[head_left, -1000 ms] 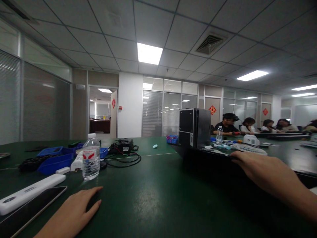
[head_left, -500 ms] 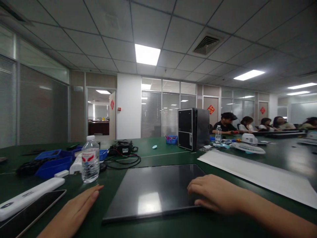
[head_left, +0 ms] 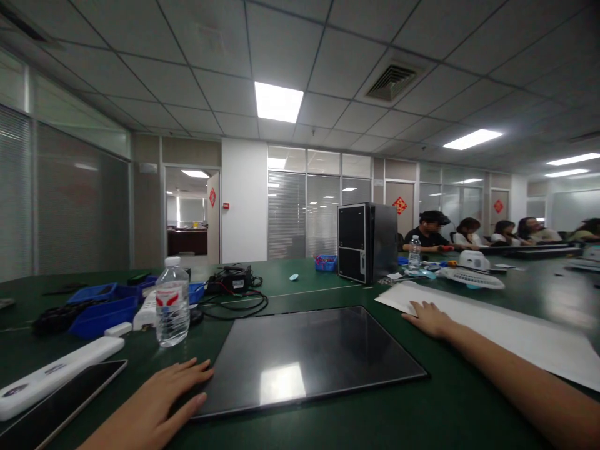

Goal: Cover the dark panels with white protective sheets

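Observation:
A flat black screen panel (head_left: 309, 359) lies face up on the green table, with a ceiling light mirrored in its glossy surface. My left hand (head_left: 157, 400) is at its left edge, fingers spread, the fingertips at or just touching the rim. Off to the right, my right hand (head_left: 429, 320) reaches out to the left end of a long white sheet (head_left: 497, 334). Its fingers are apart, the fingertips over the sheet's near edge and the thumb pointing left. Nothing shows in either hand.
A water bottle (head_left: 172, 303) stands left of the panel, beside blue trays (head_left: 104, 317) and a white bar-shaped device (head_left: 60, 375). Black cables with an adapter (head_left: 237, 281) lie behind. A computer tower (head_left: 365, 244) stands beyond, and several people (head_left: 431, 234) sit at the far right.
My right hand has left the panel's right side and moved right and away to the white sheet. My left hand has spread its fingers and shifted right to the panel's left edge.

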`<state>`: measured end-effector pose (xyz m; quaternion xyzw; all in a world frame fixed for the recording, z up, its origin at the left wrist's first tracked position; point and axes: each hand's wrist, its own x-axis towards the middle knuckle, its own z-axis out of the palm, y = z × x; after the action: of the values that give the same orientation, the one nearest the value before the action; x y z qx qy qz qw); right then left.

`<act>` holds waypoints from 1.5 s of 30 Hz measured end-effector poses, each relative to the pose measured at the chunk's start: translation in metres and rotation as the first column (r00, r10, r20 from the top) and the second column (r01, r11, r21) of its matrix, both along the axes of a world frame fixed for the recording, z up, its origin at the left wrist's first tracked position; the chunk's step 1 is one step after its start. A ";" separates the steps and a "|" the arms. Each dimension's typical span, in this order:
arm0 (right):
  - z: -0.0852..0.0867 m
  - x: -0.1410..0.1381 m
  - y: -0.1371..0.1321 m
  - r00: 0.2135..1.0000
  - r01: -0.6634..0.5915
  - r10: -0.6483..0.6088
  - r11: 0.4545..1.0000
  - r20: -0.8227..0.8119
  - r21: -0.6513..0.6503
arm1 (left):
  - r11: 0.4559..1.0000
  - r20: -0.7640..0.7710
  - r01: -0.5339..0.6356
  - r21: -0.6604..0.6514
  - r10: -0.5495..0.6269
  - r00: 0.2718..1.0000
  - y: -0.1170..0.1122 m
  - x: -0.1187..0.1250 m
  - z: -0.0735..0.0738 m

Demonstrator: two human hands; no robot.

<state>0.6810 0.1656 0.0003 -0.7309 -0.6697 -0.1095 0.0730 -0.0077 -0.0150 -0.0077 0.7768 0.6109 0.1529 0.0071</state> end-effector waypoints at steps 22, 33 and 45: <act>0.016 -0.040 -0.028 0.969 -0.209 0.184 0.966 0.164 0.149 | 0.989 -0.100 0.143 0.032 -0.139 0.985 -0.015 0.015 0.011; 0.036 -0.103 -0.072 0.586 -0.810 0.801 0.579 0.124 0.087 | 0.985 -0.077 0.174 -0.005 -0.174 0.982 -0.017 0.016 0.014; 0.010 -0.057 -0.034 0.807 -0.566 0.556 0.824 -0.198 0.004 | 0.980 -0.056 0.187 0.067 -0.184 0.981 -0.019 0.018 0.013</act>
<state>0.6241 0.1316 0.0101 -0.5094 -0.8481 0.0061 0.1456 0.0100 -0.0338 0.0052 0.8337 0.5298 0.1544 -0.0218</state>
